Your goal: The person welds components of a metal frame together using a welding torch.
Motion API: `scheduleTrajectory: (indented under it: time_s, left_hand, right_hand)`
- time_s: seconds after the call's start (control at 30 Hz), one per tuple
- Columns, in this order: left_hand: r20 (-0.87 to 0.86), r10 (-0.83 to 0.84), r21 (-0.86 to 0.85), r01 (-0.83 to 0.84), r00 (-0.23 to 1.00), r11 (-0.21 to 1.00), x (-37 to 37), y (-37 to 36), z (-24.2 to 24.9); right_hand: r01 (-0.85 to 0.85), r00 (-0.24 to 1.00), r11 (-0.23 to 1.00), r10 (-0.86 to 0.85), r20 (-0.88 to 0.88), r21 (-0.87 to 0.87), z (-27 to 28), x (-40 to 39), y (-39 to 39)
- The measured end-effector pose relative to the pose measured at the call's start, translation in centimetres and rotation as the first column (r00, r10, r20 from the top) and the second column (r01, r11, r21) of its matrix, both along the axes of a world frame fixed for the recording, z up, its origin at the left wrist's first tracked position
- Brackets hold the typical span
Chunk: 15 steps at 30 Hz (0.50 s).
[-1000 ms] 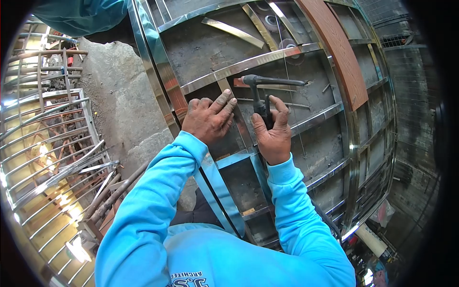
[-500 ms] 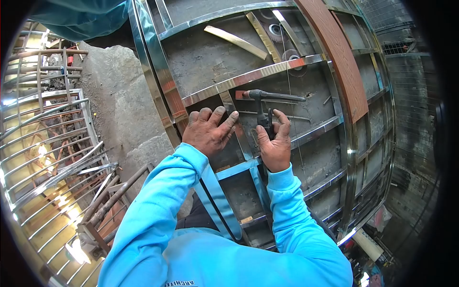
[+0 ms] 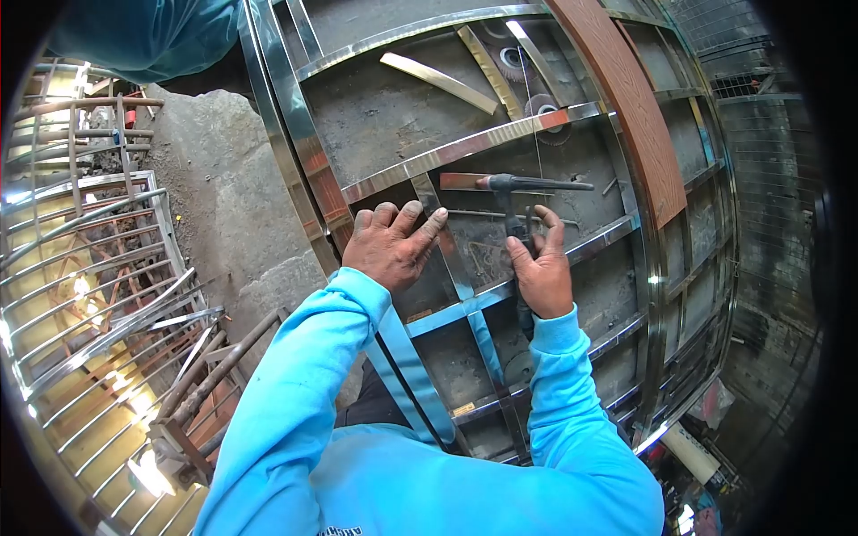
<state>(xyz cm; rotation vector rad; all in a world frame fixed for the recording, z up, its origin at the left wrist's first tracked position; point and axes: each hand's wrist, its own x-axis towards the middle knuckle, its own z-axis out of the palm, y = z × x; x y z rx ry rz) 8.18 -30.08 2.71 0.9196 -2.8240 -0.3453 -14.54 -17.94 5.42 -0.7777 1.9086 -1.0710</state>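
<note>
My left hand (image 3: 393, 247) lies on the shiny metal frame (image 3: 393, 174), fingers stretched and resting near a short upright bar. In my right hand (image 3: 543, 268) is a black TIG welding torch (image 3: 514, 210), gripped by its handle with the index finger partly raised. The torch's long back cap points right, and its reddish nozzle points left toward the short bar, apart from it. A reddish strip shows just behind the nozzle. Beneath the torch a thin rod (image 3: 500, 215) lies inside the frame. The lower torch handle is partly hidden by my hand.
A brown wood-grain plank (image 3: 630, 116) lies across the frame at right. Loose metal strips (image 3: 438, 82) and grinding discs (image 3: 550, 116) sit in the upper bays. At left stands a barred metal grille (image 3: 98, 268) on the concrete floor (image 3: 223, 179). Blue-green cloth (image 3: 152, 40) shows at top left.
My right hand has moved to the right with the torch, drawing the nozzle away from the short bar. My left hand stays in place on the frame.
</note>
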Motion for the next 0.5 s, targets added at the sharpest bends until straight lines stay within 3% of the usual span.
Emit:
scheduleTrajectory:
  time_s: [0.1,0.13,0.2,0.33,0.47,0.5]
  left_hand:
    - [0.014,-0.015,0.069,0.014,1.000,0.998,-0.1,-0.3,0.5]
    - [0.099,-0.048,0.046,0.044,0.994,0.998,0.0,-0.6,0.1]
    - [0.068,-0.068,0.066,0.064,0.995,0.996,0.0,-0.6,-0.3]
    - [-0.035,-0.158,-0.193,0.149,0.987,0.970,-0.7,-0.3,-0.6]
    - [0.127,-0.562,-0.138,0.576,0.817,0.806,-3.9,-2.5,-1.0]
    - [0.053,-0.639,-0.105,0.640,0.768,0.761,-4.6,-3.0,-1.4]
  right_hand:
    - [0.079,0.995,0.997,-0.081,-0.061,-0.025,1.0,-0.8,1.4]
    - [0.125,0.992,0.992,-0.125,-0.035,0.015,2.3,-0.7,2.1]
    - [0.236,0.971,0.971,-0.237,-0.030,-0.024,3.7,-0.6,3.9]
    - [0.370,0.929,0.927,-0.370,0.002,-0.057,5.1,-0.5,9.4]
    - [0.454,0.891,0.890,-0.455,0.000,-0.049,6.1,0.7,14.0]
    - [0.464,0.886,0.885,-0.465,-0.003,-0.047,6.2,1.0,15.2]
